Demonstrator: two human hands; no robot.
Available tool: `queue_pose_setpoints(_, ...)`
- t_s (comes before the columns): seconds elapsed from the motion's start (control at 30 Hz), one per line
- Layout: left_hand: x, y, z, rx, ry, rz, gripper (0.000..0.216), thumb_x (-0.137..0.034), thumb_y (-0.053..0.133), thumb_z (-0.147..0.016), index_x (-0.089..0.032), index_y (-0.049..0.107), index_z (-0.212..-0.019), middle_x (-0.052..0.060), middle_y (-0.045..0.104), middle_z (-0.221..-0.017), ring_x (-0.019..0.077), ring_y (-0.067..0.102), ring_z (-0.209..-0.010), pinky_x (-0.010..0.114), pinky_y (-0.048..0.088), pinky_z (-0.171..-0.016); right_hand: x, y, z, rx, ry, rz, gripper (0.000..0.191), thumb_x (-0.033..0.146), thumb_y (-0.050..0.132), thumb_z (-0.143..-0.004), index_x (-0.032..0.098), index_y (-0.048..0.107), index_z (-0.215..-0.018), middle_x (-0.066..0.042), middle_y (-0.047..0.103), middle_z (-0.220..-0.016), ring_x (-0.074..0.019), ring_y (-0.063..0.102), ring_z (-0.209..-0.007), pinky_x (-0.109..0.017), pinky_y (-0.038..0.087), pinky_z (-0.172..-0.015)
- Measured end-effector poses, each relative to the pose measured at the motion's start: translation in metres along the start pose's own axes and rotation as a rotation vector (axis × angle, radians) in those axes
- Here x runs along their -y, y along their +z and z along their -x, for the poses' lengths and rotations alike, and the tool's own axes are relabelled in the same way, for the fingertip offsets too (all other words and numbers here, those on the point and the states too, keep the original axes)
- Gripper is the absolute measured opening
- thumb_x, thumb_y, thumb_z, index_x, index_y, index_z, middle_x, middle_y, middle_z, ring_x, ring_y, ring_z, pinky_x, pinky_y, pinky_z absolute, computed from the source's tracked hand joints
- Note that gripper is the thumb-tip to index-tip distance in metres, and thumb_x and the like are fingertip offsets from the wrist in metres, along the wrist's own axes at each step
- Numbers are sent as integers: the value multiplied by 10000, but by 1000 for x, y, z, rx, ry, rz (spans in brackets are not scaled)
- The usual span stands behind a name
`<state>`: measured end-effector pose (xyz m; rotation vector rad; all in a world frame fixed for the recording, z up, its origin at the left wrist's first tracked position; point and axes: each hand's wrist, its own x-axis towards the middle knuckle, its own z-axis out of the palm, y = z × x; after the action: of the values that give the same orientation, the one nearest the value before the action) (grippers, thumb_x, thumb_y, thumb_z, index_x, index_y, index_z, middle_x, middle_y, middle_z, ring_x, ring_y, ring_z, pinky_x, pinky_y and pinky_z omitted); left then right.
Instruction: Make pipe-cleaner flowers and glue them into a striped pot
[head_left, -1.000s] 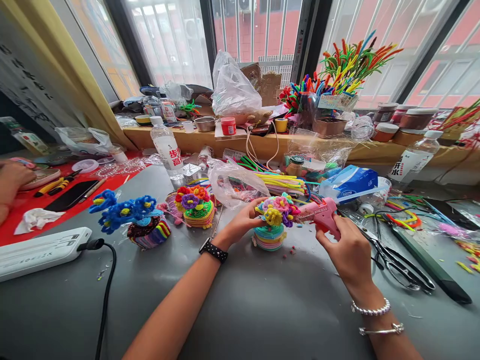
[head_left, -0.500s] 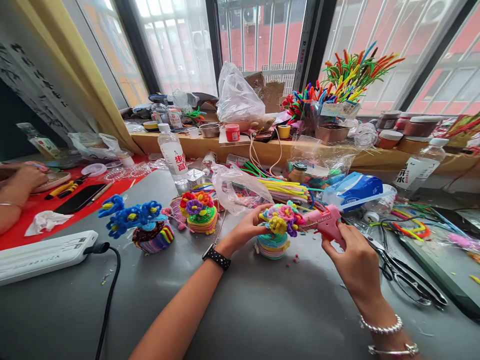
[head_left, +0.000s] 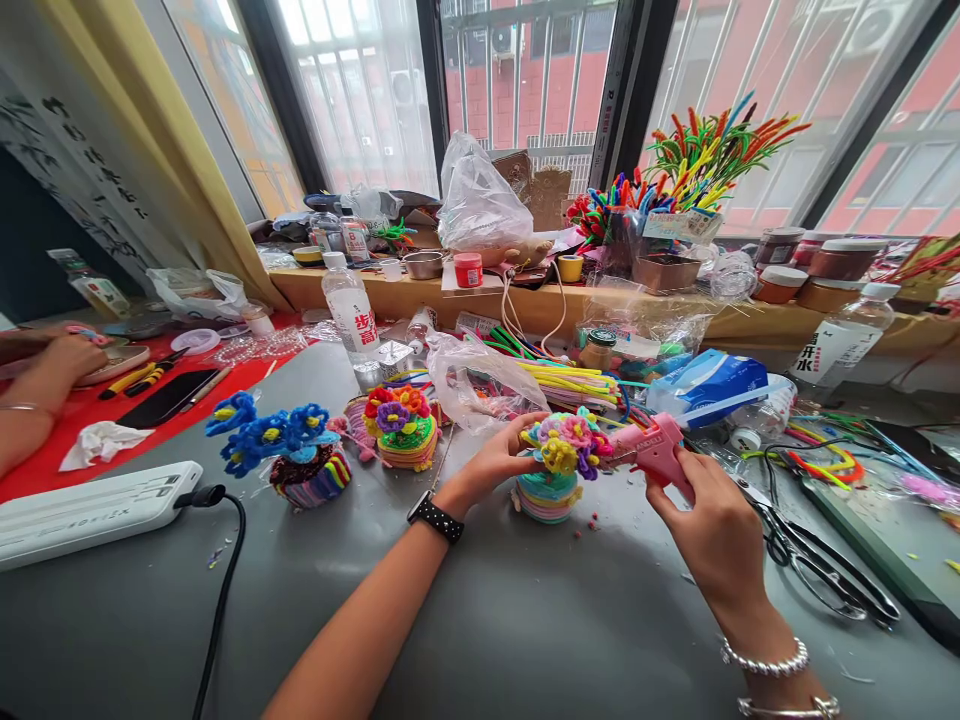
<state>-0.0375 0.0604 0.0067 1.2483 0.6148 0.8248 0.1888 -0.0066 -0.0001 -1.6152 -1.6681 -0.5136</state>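
A small pipe-cleaner flower pot (head_left: 553,470), pastel coils below and pink, yellow and purple blossoms on top, stands on the grey table (head_left: 525,620). My left hand (head_left: 495,458) pinches its blossoms from the left side. My right hand (head_left: 712,530) grips a pink glue gun (head_left: 651,448), whose nozzle points left into the flowers. A black watch is on my left wrist and silver bracelets on my right.
Two other flower pots, one blue (head_left: 289,452) and one red and green (head_left: 401,425), stand to the left. A white power strip (head_left: 90,510) with black cable lies far left, scissors (head_left: 817,560) to the right. Another person's hand (head_left: 52,360) rests on the red mat.
The view has tilted slightly, so everything sits a little lower and to the right. My hands, the flower pot and the glue gun keep the same pose.
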Motion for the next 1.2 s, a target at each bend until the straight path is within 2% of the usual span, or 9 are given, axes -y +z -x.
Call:
queue_pose_setpoints(0.4, 0, 0, 0, -15, 15, 8, 706, -225, 716, -572, -212, 392, -1199, 93, 516, -1202, 245, 481, -1087, 324, 396, -859, -1, -1, 0, -50, -31, 24, 371, 377, 448, -778, 102, 540, -1010, -130, 605, -894, -246, 548, -823, -342, 437, -712)
queue_pose_setpoints(0.7, 1, -2, 3, -27, 23, -1, 685, -209, 702, -589, -225, 398, -1203, 79, 504, -1219, 246, 481, -1086, 313, 409, -844, -3, 1, -1, -22, -13, 40, 397, 409, 440, -784, 99, 549, -1006, -124, 603, -893, -246, 552, -823, -327, 436, -698)
queue_pose_setpoints(1.0, -2, -1, 4, -49, 49, 9, 703, -179, 709, -566, -209, 408, -1200, 95, 507, -1217, 259, 475, -1096, 332, 384, -878, -8, 7, 0, 162, 106, 20, 365, 409, 509, -716, 127, 595, -932, -92, 548, -849, -213, 548, -741, -298, 438, -626)
queue_pose_setpoints(1.2, -7, 1, 7, -78, 20, -36, 760, -191, 708, -558, -200, 363, -1235, 104, 527, -1188, 256, 521, -1038, 352, 382, -884, -7, 22, -6, 338, 232, 36, 380, 388, 532, -691, 95, 610, -920, -111, 582, -804, -230, 548, -709, -317, 426, -620)
